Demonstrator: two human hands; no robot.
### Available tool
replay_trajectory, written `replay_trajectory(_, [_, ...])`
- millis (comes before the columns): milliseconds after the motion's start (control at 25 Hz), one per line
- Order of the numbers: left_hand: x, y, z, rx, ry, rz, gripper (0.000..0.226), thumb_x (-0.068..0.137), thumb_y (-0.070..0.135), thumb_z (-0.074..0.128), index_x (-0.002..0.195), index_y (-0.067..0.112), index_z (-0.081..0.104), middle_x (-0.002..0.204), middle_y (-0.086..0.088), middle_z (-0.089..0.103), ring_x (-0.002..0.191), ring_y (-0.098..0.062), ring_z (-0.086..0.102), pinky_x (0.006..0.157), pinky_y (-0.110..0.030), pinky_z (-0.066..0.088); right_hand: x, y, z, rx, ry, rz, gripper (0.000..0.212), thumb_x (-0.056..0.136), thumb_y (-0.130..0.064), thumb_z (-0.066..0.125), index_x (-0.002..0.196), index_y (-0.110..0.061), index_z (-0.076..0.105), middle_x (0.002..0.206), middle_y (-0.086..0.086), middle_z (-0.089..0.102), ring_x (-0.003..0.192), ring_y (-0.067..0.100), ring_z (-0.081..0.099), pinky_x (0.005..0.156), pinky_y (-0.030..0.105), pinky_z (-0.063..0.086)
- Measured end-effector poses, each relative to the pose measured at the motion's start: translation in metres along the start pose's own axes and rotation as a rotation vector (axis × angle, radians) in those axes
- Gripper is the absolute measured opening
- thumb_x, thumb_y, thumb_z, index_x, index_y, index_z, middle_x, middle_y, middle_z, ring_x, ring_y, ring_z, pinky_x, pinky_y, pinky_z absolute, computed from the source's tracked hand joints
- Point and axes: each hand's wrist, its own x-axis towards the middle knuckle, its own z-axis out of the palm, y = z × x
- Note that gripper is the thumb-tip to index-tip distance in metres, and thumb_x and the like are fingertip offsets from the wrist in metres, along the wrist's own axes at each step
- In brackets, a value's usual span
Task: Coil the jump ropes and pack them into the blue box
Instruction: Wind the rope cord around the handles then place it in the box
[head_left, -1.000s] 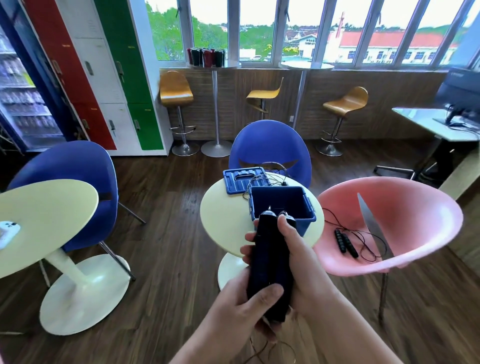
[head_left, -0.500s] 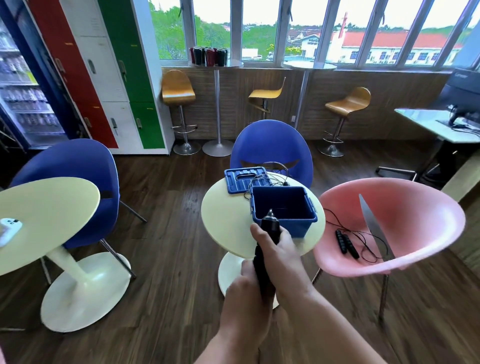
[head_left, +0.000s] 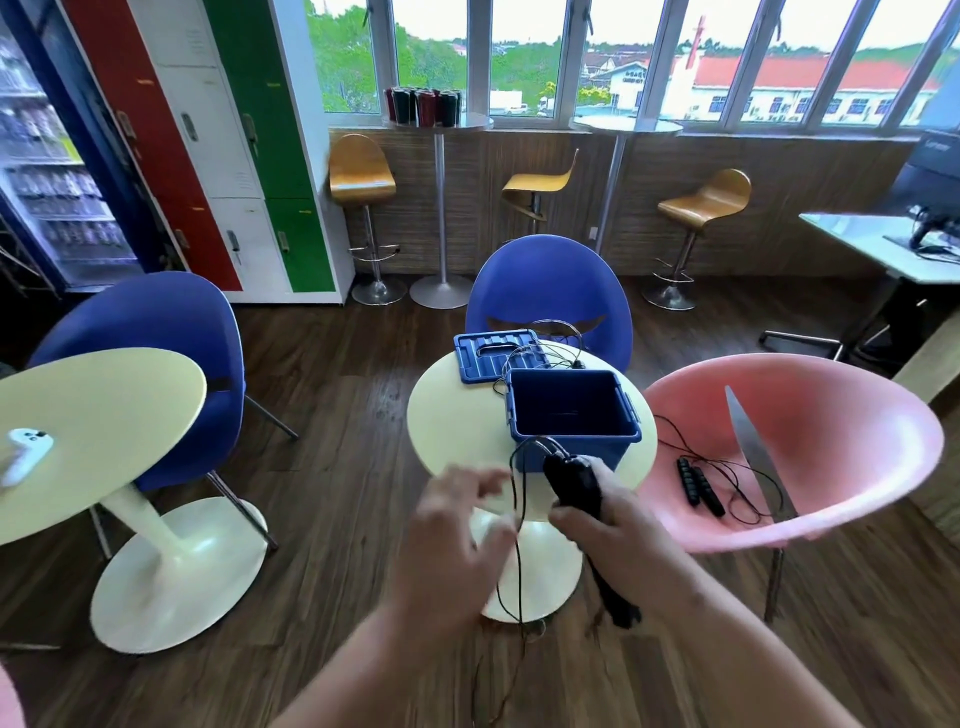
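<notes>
My right hand (head_left: 615, 525) grips the two black handles (head_left: 574, 483) of a jump rope, held together just in front of the open blue box (head_left: 571, 413). Its thin black cord (head_left: 519, 540) loops up from the handles and hangs down toward the floor. My left hand (head_left: 457, 525), blurred, is beside the cord with fingers spread; whether it pinches the cord I cannot tell. The box stands on a round cream table (head_left: 447, 415). A second jump rope (head_left: 698, 486) lies loose in the pink chair (head_left: 810, 452). More cord (head_left: 540, 353) lies behind the box.
The blue box lid (head_left: 493, 353) lies flat on the table behind the box. A blue chair (head_left: 550, 291) stands beyond the table. Another cream table (head_left: 93, 426) with a white controller (head_left: 23, 452) is at left, beside a second blue chair (head_left: 156, 332).
My left hand has let go of the handles and moved left to the hanging cord. My right hand keeps the handles and has tilted them, and the cord now shows looping free.
</notes>
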Motion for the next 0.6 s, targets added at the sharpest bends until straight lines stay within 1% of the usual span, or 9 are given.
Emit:
replay_trajectory(40, [0.018, 0.003, -0.009, -0.012, 0.028, 0.009, 0.041, 0.090, 0.039, 0.063, 0.130, 0.032, 0.062, 0.115, 0.029, 0.056, 0.109, 0.011, 0.056, 0.091, -0.026, 0.053, -0.006, -0.005, -0.010, -0.128, -0.075, -0.056, 0.032, 0.083, -0.025, 0.065, 0.109, -0.040, 0.053, 0.086, -0.015, 0.062, 0.073, -0.001, 0.054, 0.069, 0.023, 0.049])
replay_trajectory(120, [0.056, 0.022, -0.025, -0.110, -0.154, -0.001, 0.047, 0.088, 0.044, 0.053, 0.134, 0.033, 0.063, 0.127, 0.029, 0.057, 0.120, 0.013, 0.050, 0.098, -0.020, 0.045, -0.012, -0.015, -0.026, -0.441, -0.132, -0.217, 0.048, 0.082, -0.030, 0.064, 0.124, -0.044, 0.044, 0.104, -0.022, 0.063, 0.086, -0.002, 0.057, 0.070, 0.015, 0.046])
replay_trajectory(200, [0.078, 0.033, -0.024, -0.253, -0.398, -0.043, 0.047, 0.091, 0.049, 0.042, 0.119, 0.029, 0.074, 0.124, 0.013, 0.072, 0.121, -0.002, 0.060, 0.106, -0.029, 0.044, -0.011, -0.023, -0.038, -0.661, -0.071, -0.385, 0.059, 0.076, -0.041, 0.057, 0.132, -0.043, 0.038, 0.120, -0.016, 0.062, 0.097, 0.005, 0.060, 0.076, 0.025, 0.050])
replay_trajectory(280, [0.084, 0.035, -0.015, -0.340, -0.541, -0.082, 0.056, 0.097, 0.053, 0.039, 0.094, 0.013, 0.078, 0.095, -0.002, 0.079, 0.098, -0.025, 0.070, 0.104, -0.045, 0.050, -0.007, -0.027, -0.050, -0.715, 0.011, -0.458, 0.065, 0.073, -0.040, 0.058, 0.135, -0.040, 0.038, 0.124, -0.012, 0.062, 0.102, 0.011, 0.060, 0.075, 0.035, 0.054])
replay_trajectory(320, [0.081, 0.034, -0.012, -0.398, -0.573, -0.102, 0.059, 0.100, 0.053, 0.040, 0.088, 0.006, 0.075, 0.078, -0.004, 0.074, 0.083, -0.032, 0.069, 0.096, -0.049, 0.053, -0.006, -0.027, -0.054, -0.692, 0.048, -0.460, 0.067, 0.072, -0.037, 0.061, 0.135, -0.040, 0.039, 0.123, -0.014, 0.062, 0.101, 0.010, 0.059, 0.074, 0.034, 0.053])
replay_trajectory(360, [0.077, 0.035, -0.008, -0.487, -0.581, -0.118, 0.056, 0.101, 0.050, 0.041, 0.086, 0.004, 0.070, 0.066, -0.004, 0.066, 0.067, -0.032, 0.064, 0.084, -0.048, 0.057, -0.005, -0.027, -0.059, -0.645, 0.088, -0.451, 0.067, 0.073, -0.034, 0.064, 0.135, -0.040, 0.039, 0.119, -0.016, 0.061, 0.098, 0.008, 0.058, 0.074, 0.030, 0.051])
replay_trajectory(400, [0.072, 0.038, -0.003, -0.577, -0.561, -0.126, 0.049, 0.101, 0.046, 0.043, 0.087, 0.006, 0.067, 0.061, -0.001, 0.057, 0.057, -0.025, 0.058, 0.071, -0.044, 0.058, -0.005, -0.025, -0.063, -0.572, 0.120, -0.430, 0.066, 0.074, -0.031, 0.065, 0.134, -0.041, 0.040, 0.114, -0.019, 0.061, 0.094, 0.005, 0.057, 0.073, 0.026, 0.049])
replay_trajectory(480, [0.060, 0.048, 0.006, -0.674, -0.462, -0.113, 0.038, 0.103, 0.043, 0.045, 0.093, 0.012, 0.063, 0.062, -0.001, 0.043, 0.049, -0.012, 0.044, 0.053, -0.035, 0.054, -0.003, -0.023, -0.062, -0.310, 0.142, -0.370, 0.060, 0.078, -0.024, 0.066, 0.132, -0.038, 0.045, 0.104, -0.018, 0.064, 0.091, 0.006, 0.059, 0.074, 0.023, 0.047])
replay_trajectory(600, [0.043, 0.063, 0.026, -0.754, -0.253, -0.164, 0.030, 0.105, 0.045, 0.049, 0.103, 0.017, 0.060, 0.063, -0.003, 0.041, 0.048, -0.010, 0.036, 0.045, -0.026, 0.037, -0.002, -0.026, -0.042, 0.179, 0.159, -0.284, 0.045, 0.078, -0.008, 0.062, 0.119, -0.025, 0.058, 0.097, -0.014, 0.070, 0.090, 0.005, 0.064, 0.082, 0.027, 0.049])
